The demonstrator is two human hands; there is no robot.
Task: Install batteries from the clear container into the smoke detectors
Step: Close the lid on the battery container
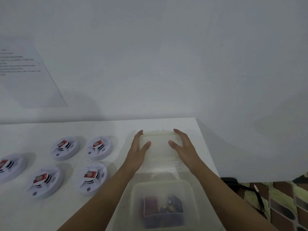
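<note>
Now | clear container (137, 202): open, cloudy | batteries (163, 209): dark, blurred

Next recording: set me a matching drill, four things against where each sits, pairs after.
1 translucent rectangular plastic lid
2 clear plastic container of batteries
3 white round smoke detectors
4 printed paper sheet

A on the wall
B left part of the white table
C nearest the camera
D between the left hand and right hand

Pairs: 1-D, 2-C, 3-B, 4-A
</note>
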